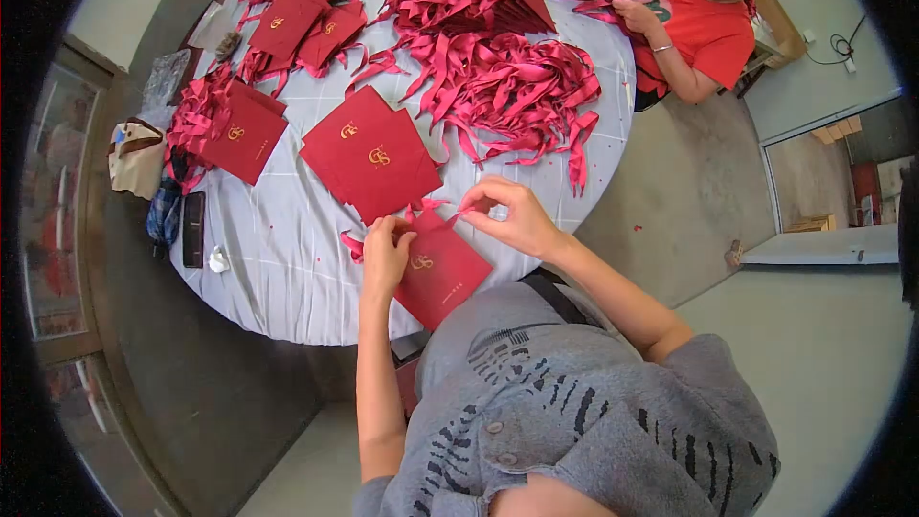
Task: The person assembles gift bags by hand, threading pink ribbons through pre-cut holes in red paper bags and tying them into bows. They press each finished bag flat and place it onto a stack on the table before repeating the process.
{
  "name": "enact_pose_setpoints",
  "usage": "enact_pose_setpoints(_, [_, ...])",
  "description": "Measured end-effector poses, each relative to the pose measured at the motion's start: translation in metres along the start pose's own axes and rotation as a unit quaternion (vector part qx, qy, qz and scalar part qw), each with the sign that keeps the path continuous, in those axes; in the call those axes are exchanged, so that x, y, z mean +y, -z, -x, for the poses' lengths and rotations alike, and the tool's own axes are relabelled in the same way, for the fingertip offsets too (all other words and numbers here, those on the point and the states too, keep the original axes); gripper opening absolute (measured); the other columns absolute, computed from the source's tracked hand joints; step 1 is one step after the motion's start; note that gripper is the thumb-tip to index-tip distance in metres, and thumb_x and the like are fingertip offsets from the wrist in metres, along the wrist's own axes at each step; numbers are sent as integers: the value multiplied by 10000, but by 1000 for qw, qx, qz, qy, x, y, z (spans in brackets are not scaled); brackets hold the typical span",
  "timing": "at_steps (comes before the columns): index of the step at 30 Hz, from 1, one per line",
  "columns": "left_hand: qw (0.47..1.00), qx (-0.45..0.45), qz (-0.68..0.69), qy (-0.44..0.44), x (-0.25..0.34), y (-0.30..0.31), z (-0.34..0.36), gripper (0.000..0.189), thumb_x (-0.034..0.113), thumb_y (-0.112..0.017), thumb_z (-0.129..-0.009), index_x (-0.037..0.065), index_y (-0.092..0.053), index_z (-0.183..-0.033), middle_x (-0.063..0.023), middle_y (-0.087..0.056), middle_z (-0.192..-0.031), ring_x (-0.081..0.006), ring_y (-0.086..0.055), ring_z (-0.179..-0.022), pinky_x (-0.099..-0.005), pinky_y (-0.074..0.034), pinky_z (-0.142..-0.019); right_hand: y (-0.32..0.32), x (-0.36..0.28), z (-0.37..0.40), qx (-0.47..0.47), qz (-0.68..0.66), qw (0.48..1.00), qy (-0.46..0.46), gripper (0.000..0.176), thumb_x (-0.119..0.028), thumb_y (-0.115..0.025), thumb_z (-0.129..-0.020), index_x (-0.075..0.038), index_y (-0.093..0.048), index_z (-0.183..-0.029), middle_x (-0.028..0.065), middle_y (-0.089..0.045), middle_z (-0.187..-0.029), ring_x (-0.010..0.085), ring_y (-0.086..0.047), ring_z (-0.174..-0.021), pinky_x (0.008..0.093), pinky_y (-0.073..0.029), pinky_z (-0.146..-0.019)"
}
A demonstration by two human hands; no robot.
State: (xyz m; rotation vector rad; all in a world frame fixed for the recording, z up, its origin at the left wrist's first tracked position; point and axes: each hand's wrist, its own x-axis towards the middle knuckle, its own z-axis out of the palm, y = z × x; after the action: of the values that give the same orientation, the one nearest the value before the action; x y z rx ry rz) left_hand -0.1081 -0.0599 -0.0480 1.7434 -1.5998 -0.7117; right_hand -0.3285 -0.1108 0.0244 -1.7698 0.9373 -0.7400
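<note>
A red card folder [443,273] with gold lettering lies at the table's near edge, partly over my lap. My left hand [385,254] is closed at its upper left corner, with a pink ribbon end beside the fingers. At the folder's upper edge, my right hand [500,214] pinches a pink ribbon [442,217] between thumb and fingertips. Just beyond my hands lies a stack of red folders [369,153] with gold emblems.
The round table [258,278] bears a large heap of pink ribbons [517,96], more folders [257,134] at left, a dark phone [193,230] and a crumpled white tissue [219,259]. Across the table at right, a person in red [699,29] handles a folder and ribbon.
</note>
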Motion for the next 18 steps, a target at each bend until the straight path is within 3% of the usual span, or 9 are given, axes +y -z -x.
enact_pose_setpoints(1, [999,4,27,29,1,0,1,138,61,-646,-747,-8,-602,-859,-156,-587,-806,-280,-595,-707,-364,-471,-646,-3,0,-2,0,0,1000,0,97,-54,-634,-801,0,-600,-874,72,-622,-906,111,-597,-828,249,-473,-699])
enact_pose_setpoints(4, [998,2,39,55,0,5,4,136,51,-661,-739,-22,-600,-837,-147,-607,-780,-235,-602,-676,-329,-474,-630,-17,-6,-9,9,-220,974,51,93,-75,-600,-838,-9,-586,-902,90,-612,-977,137,-576,-899,267,-465,-759])
enact_pose_setpoints(6, [991,-43,87,89,7,16,4,136,56,-650,-758,-37,-608,-848,-117,-630,-736,-170,-600,-665,-290,-471,-623,-23,-22,-10,-51,-461,884,-54,115,-112,-552,-881,-16,-556,-945,102,-615,-964,158,-556,-945,287,-457,-809])
enact_pose_setpoints(7, [988,-71,100,94,7,20,4,138,53,-644,-765,-40,-613,-861,-105,-634,-724,-148,-597,-669,-282,-468,-622,-30,-11,-8,-52,-499,861,-84,146,-139,-511,-908,-12,-529,-977,98,-619,-877,154,-588,-858,303,-471,-793])
enact_pose_setpoints(10, [973,-105,181,98,0,20,11,143,55,-610,-794,-37,-626,-903,-81,-633,-717,-108,-575,-678,-259,-456,-634,-37,-8,-9,-103,-514,841,-134,150,-153,-509,-914,-17,-535,-970,73,-613,-775,143,-601,-745,286,-482,-734])
enact_pose_setpoints(11, [970,-122,172,121,6,26,12,129,53,-575,-828,-36,-619,-911,-18,-619,-780,-81,-552,-728,-231,-446,-677,-39,-14,-9,-86,-452,872,-165,170,-169,-522,-910,-6,-543,-953,51,-595,-704,124,-585,-609,255,-484,-628])
enact_pose_setpoints(12, [962,-120,203,135,9,29,14,125,52,-572,-832,-34,-617,-911,-11,-618,-781,-77,-550,-727,-228,-444,-675,-41,-10,-8,-93,-453,870,-172,170,-169,-522,-910,-6,-543,-953,51,-595,-704,124,-585,-609,255,-484,-628])
enact_pose_setpoints(15, [934,-120,289,174,9,35,17,143,56,-580,-833,-39,-614,-933,-16,-617,-781,-80,-545,-724,-229,-441,-666,-47,-2,-2,-147,-256,933,-206,192,-181,-536,-902,5,-578,-889,33,-587,-663,86,-536,-500,202,-428,-484])
enact_pose_setpoints(18, [920,-109,325,190,16,39,20,138,57,-567,-849,-33,-616,-941,-11,-617,-798,-78,-552,-725,-224,-446,-664,-53,-10,2,-135,-131,959,-213,182,-172,-533,-901,-3,-591,-867,23,-576,-635,72,-515,-487,198,-404,-459])
